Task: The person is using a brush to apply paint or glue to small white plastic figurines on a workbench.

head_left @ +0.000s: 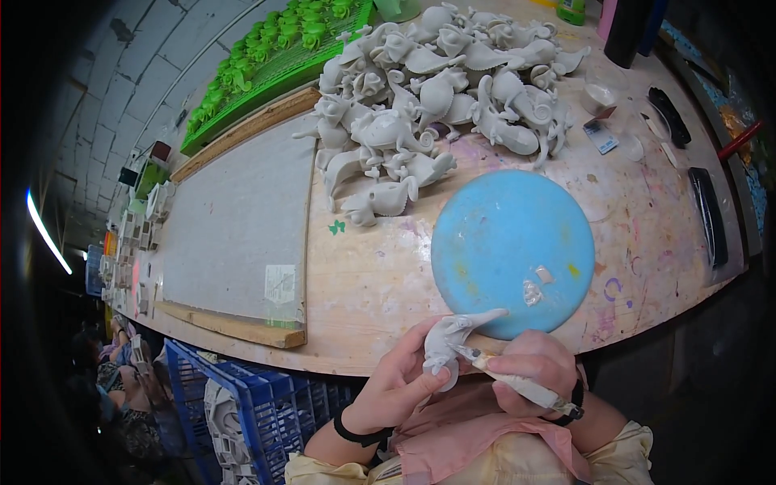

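Observation:
My left hand (400, 376) is closed around a pale grey chameleon-like figurine (447, 339), its long end pointing up and right over the edge of a round blue disc (517, 234). In my right hand (540, 368) is a slim white-handled tool (533, 391), its tip against or very close to the figurine; its exact kind does not show. Beyond the disc, a large heap of similar grey figurines (436, 89) covers the back of the table (368, 275). Small clear and whitish scraps (531, 291) lie on the disc.
A grey wood-edged board (234, 218) lies left, with a green tray (323, 52) of green figures behind it. Below stands a blue crate (275, 404) holding grey parts. Black-handled tools (668, 117) lie at right. Another person (129, 388) sits at far left.

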